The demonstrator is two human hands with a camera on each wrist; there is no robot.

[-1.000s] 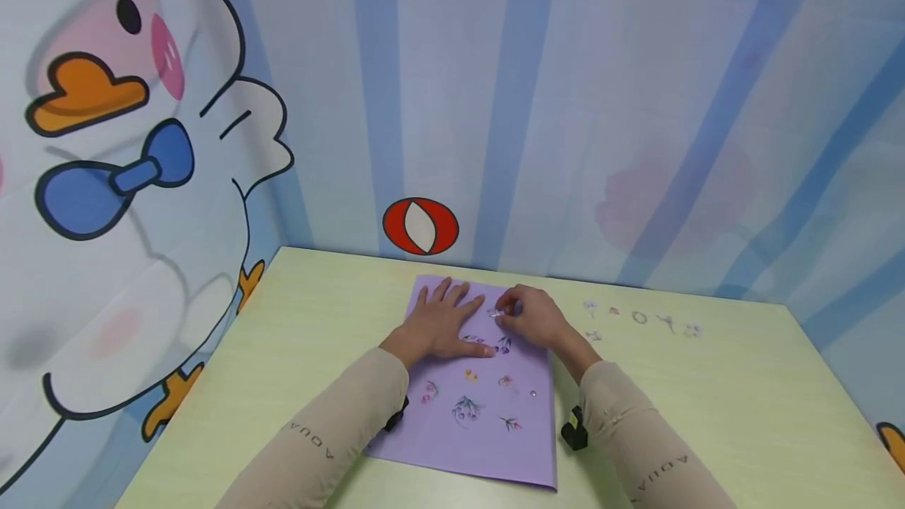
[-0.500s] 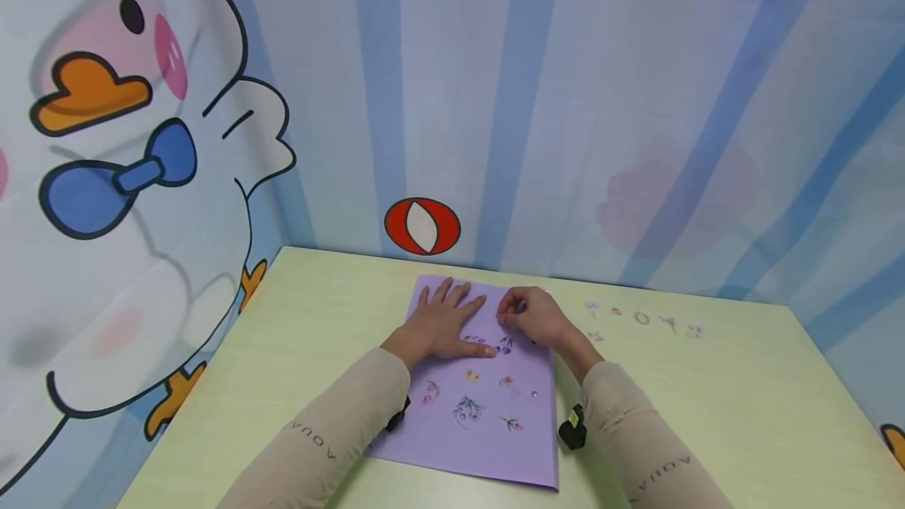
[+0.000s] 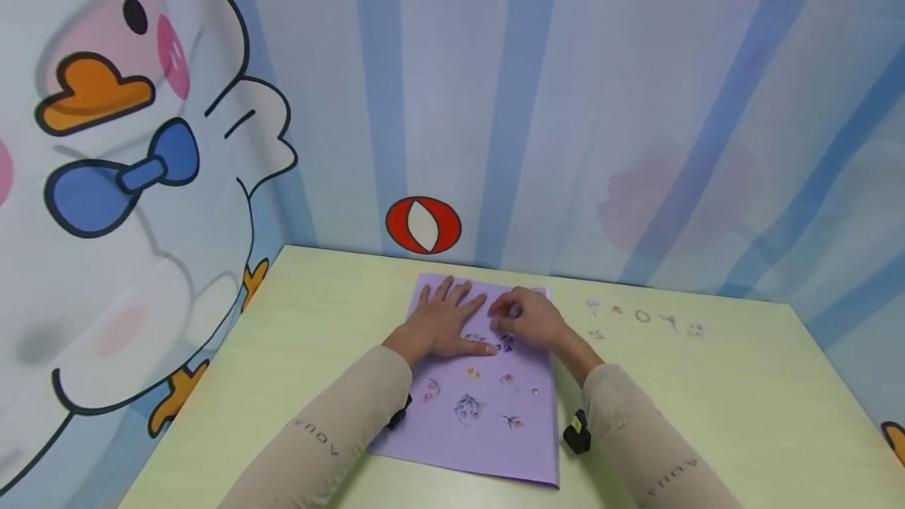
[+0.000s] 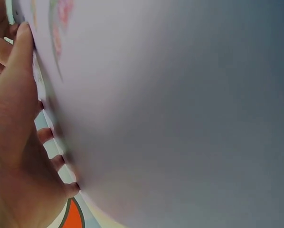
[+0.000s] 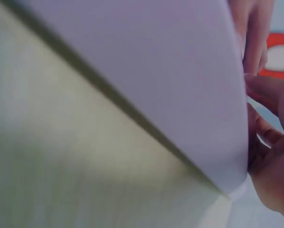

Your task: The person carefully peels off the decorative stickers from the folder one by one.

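Observation:
A light purple sheet (image 3: 488, 458) lies on the table with several small flower stickers on it, among them a large bouquet sticker (image 3: 469, 408) and a pink one (image 3: 431, 391). My left hand (image 3: 440, 322) is spread flat over the upper left of the sheet, fingers apart. Near the top right, my right hand (image 3: 529, 319) has bent fingers and thumb brought down close to the sheet, just above a dark purple flower sticker (image 3: 505, 343). I cannot tell whether a sticker is still between those fingertips. The right wrist view shows the right hand (image 5: 275, 142) at the sheet's far edge.
Right of the sheet, loose stickers lie on the pale yellow table (image 3: 707, 415), including a ring-shaped wreath sticker (image 3: 642, 316) and a small red one (image 3: 617, 309). A cartoon-printed cloth backdrop (image 3: 452, 116) rises behind the table's far edge.
A small sticker showed at the right fingertips a second ago; it is out of sight now. The right hand has shifted slightly, and its fingertips sit a little lower and further left. The left hand stays put.

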